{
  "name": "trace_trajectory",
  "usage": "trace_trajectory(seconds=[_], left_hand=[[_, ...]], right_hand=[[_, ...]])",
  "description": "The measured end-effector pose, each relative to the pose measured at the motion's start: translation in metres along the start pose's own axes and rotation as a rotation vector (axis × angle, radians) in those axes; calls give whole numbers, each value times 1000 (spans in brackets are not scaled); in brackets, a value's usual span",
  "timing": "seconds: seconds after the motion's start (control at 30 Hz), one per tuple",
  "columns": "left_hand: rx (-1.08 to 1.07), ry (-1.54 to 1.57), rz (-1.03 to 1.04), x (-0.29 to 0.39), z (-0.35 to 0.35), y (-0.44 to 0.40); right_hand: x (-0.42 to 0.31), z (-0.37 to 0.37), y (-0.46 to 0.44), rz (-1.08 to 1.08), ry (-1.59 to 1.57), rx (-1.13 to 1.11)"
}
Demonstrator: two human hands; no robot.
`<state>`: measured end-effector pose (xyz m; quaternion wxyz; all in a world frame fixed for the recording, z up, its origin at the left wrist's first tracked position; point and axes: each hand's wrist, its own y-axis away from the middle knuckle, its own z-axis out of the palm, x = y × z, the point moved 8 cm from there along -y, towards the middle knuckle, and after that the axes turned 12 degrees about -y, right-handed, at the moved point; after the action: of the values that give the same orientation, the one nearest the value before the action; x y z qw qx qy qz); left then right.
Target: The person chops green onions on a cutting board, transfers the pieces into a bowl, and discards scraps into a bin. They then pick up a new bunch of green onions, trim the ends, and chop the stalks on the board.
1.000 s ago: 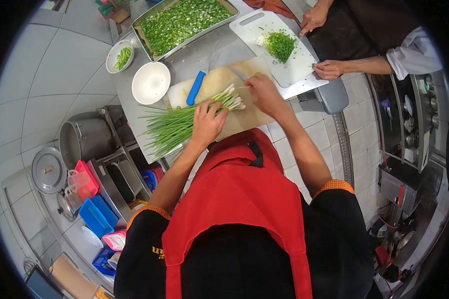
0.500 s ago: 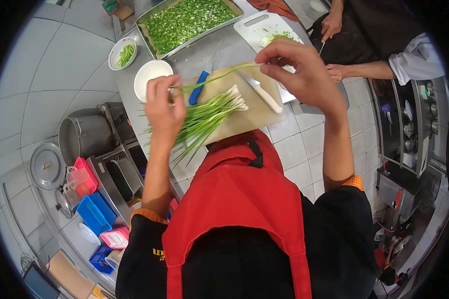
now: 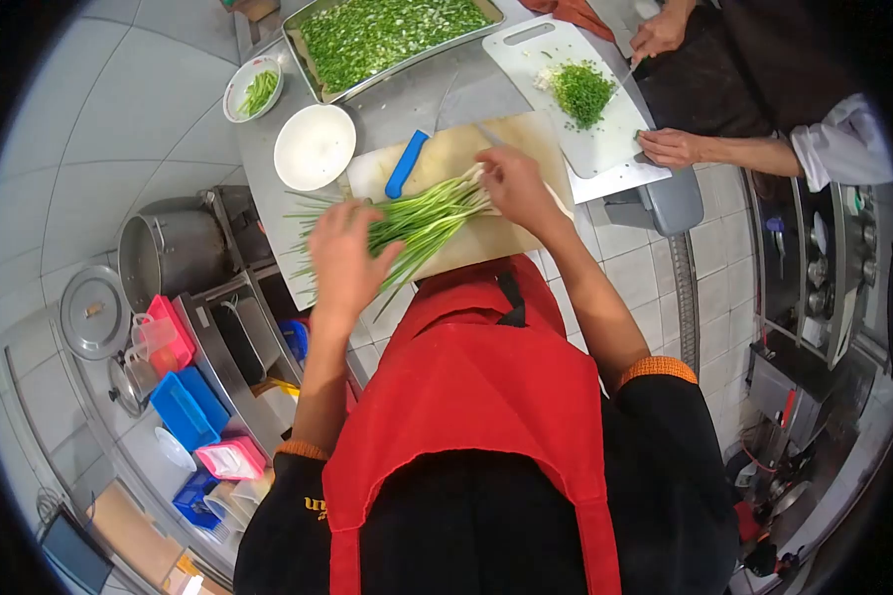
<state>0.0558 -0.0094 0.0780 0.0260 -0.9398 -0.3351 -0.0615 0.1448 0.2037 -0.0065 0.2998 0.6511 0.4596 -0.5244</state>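
Note:
A bunch of spring onions [image 3: 422,223] lies across the cutting board [image 3: 506,238], white ends to the right, green ends to the left. My left hand [image 3: 347,253] rests over the green ends with its fingers apart. At the white ends, my right hand [image 3: 519,188] has its fingertips pinched on a spring onion. Under that hand lies a white-handled knife [image 3: 562,203], mostly hidden. A blue-handled knife [image 3: 407,164] sits just behind the bunch.
Behind the board stand a white bowl [image 3: 315,149], a smaller bowl of green pieces [image 3: 230,99] and a tray of chopped greens [image 3: 327,91]. At the right, a co-worker's hands [image 3: 670,147] work at a white board [image 3: 605,149] with chopped greens. A large pot [image 3: 184,258] stands left.
Both my hands have come down to the bunch, the right one moving left. The single stalk stretched between them is now laid with the bunch.

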Motion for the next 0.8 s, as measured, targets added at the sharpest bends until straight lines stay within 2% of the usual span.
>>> trace_trajectory(seconds=[0.07, 0.1, 0.17, 0.37, 0.6, 0.7, 0.8], left_hand=[[112, 55, 191, 36, 18, -11], [118, 56, 183, 44, 33, -17], [89, 144, 217, 61, 62, -22], [163, 185, 177, 62, 99, -18], [251, 143, 262, 64, 95, -14], [293, 151, 248, 63, 88, -14], [306, 147, 272, 63, 87, -14]], right_hand=[[8, -23, 5, 79, 74, 210], [7, -22, 7, 72, 76, 202], [17, -10, 14, 221, 285, 16], [11, 9, 21, 265, 448, 28], [24, 10, 23, 295, 405, -14], [31, -2, 19, 235, 372, 32], [29, -9, 16, 308, 306, -1]])
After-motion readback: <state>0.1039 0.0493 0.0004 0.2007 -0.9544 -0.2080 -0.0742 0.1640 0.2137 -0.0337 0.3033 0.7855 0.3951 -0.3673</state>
